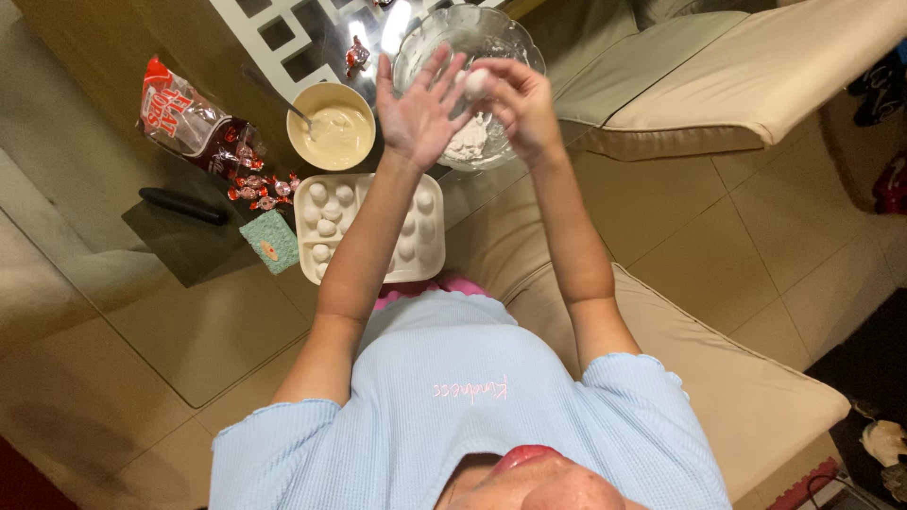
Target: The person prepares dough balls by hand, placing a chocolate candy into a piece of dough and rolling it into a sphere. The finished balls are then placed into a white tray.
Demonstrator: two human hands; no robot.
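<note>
My right hand (522, 106) pinches a small white dough ball (475, 82) in its fingertips. Beside it my left hand (416, 111) is held up flat, fingers spread, its palm next to the ball. Both hands hover over a glass bowl (510, 36) holding white dough (470, 140). Below my left forearm lies a white tray (307, 247) carrying several white balls (327, 227). A cream bowl (331, 127) of pale sauce with a spoon (274, 94) in it stands left of the glass bowl.
On the glass table (170, 283), a red candy bag (189, 118), loose wrapped candies (257, 187), a black stick-shaped object (182, 205) and a green sponge (269, 241) lie left of the tray. Beige cushions (718, 85) sit to the right over tiled floor.
</note>
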